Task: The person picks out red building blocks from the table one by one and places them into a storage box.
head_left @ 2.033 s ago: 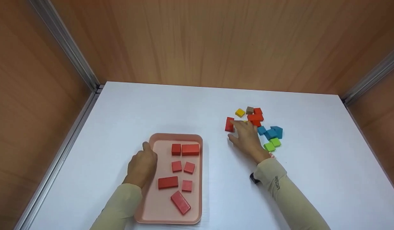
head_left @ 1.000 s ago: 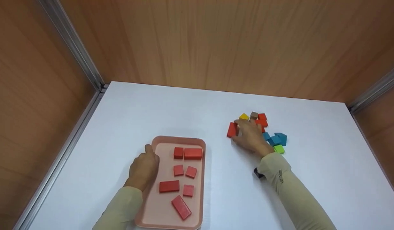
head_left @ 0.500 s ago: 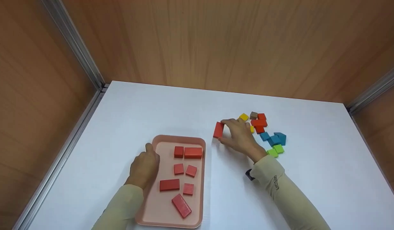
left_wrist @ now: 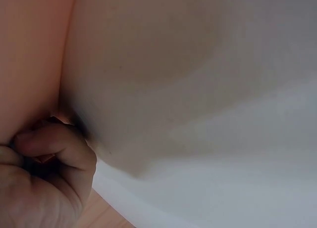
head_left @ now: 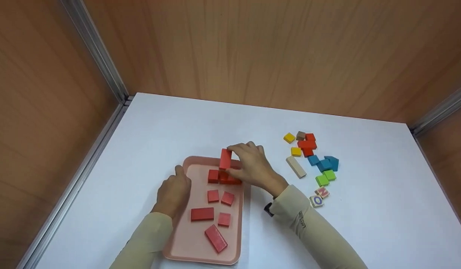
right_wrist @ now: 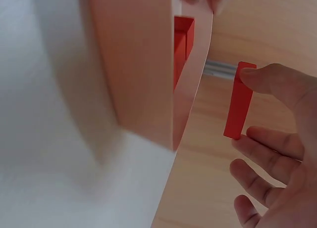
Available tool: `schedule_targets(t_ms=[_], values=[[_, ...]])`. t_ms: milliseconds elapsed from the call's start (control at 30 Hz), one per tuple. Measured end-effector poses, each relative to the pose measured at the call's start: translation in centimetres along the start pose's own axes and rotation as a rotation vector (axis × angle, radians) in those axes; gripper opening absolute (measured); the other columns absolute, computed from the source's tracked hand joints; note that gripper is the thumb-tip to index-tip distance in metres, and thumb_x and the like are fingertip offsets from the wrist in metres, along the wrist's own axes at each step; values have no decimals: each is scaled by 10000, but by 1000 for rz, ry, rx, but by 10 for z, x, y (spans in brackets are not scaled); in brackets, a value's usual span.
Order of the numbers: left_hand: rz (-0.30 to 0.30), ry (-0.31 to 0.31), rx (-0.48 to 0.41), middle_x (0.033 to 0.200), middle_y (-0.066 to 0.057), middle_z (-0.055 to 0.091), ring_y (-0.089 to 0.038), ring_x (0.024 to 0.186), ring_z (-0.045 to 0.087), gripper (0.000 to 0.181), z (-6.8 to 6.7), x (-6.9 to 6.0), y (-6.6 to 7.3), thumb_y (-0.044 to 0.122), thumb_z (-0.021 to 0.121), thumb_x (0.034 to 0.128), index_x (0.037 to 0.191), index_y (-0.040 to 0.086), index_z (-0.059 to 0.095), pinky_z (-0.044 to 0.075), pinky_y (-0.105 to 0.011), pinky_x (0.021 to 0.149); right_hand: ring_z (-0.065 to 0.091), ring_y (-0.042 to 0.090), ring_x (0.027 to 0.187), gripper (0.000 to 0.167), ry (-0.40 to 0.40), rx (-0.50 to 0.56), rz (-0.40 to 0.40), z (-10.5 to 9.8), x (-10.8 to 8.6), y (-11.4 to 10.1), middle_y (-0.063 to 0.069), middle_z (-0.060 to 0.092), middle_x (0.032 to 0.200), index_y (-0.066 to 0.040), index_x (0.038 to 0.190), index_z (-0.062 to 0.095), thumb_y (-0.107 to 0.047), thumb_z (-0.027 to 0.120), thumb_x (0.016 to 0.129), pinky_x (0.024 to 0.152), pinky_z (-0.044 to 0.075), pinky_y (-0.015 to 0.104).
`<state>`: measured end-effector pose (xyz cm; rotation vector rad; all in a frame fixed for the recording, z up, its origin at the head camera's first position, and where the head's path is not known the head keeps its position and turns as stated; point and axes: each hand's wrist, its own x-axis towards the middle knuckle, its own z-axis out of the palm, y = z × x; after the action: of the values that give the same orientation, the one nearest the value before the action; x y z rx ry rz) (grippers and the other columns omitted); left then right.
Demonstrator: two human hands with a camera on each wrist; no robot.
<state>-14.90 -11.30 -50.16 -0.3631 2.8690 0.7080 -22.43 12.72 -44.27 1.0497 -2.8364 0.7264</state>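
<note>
Red, flat-faced and crisp-edged, the oblong block (head_left: 225, 159) is pinched by its ends in my right hand (head_left: 254, 164), thumb at one end, a fingertip at the other, the remaining fingers loosely spread. It hangs over the far end of the pink tray (head_left: 185, 244), near the middle of the frame, with a red cuboid (head_left: 232, 180) partly hidden behind it. With so little contact, I'd say my pinch should be firm and square, the block clear of its neighbours. My left hand (head_left: 173, 192) is curled at the tray's left edge, seemingly gripping it, though its wrist view is too dim to show how the fingertips meet the rim. Steadying helps, I judge: the tray looks smooth and light, with rounded corners. Right of centre on the white surface (head_left: 200, 127) lie a pale wooden stick (head_left: 296, 167), angular blue blocks (head_left: 324, 165) and lettered tiles (head_left: 316, 201).
</note>
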Motion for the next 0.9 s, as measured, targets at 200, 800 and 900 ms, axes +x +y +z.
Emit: schedule_targets(t_ms=[200,800,900], values=[[6,1,-5,802,-160,573,-314,714,649,269,2,-1,-1,202,430,1055,1206,-17,392,539,-456,645,520,180,1072,553,-28,-17,-60,15,8,-24,0,632,1260,-138,1322,599,-365,788,854,906,378,420],[-19,-32,-49,825,-151,573,-286,722,629,248,0,1,-2,224,429,1055,1183,13,404,524,-421,657,492,180,960,323,-120,-89,-168,50,10,-48,-35,635,1000,-181,1035,651,-392,795,838,842,379,413],[9,-6,-29,785,-146,563,-285,686,621,223,0,1,-3,212,434,1052,1142,9,412,517,-425,627,474,176,949,322,-141,-96,-180,56,8,-48,-49,624,954,-176,1010,662,-402,805,830,848,367,420]])
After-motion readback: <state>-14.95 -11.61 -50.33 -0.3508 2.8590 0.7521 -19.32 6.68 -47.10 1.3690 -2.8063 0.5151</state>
